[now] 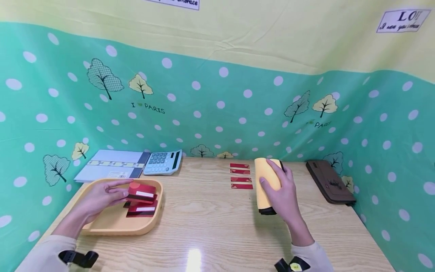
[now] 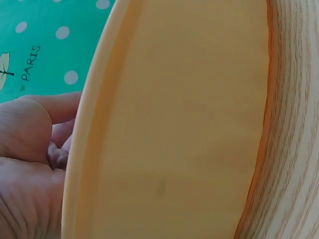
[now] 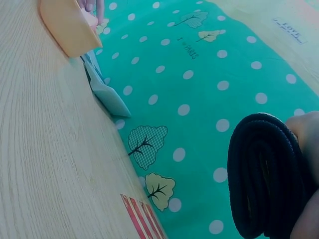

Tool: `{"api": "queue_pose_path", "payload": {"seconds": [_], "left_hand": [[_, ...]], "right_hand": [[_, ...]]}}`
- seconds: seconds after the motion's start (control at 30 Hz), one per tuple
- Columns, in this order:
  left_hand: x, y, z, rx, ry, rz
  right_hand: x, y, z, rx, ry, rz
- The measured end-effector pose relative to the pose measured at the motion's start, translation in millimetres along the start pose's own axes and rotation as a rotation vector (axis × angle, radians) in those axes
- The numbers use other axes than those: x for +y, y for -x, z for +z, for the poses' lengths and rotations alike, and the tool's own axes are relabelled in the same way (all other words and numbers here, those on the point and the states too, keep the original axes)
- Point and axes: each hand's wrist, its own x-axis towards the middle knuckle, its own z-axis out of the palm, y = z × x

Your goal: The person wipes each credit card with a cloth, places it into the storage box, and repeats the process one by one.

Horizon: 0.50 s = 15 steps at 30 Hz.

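Plainly, fingers of the left hand pinch a card over the tray; those of the right hand grip a roll above the bench, perhaps to stop it unfurling.

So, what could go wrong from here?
The left hand pinches a red card by one edge, so it might slip onto the cards in the tray. The right hand holds the yellow roll near four red strips; swung left, it could knock their column crooked.
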Motion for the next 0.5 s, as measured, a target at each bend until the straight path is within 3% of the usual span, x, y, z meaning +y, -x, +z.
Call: {"api": "queue_pose_path", "payload": {"seconds": [0.27, 0.5], "left_hand": [[1.8, -1.4, 0.3, 0.05, -0.015, 0.017], [-0.5, -2.7, 0.5, 0.069, -0.096, 0.021]], "right_hand": [[-2.4, -0.3, -1.9, -0.005, -0.01, -0.004], [-0.2, -2.0, -3.7, 0.004, 0.005, -0.002]]}}
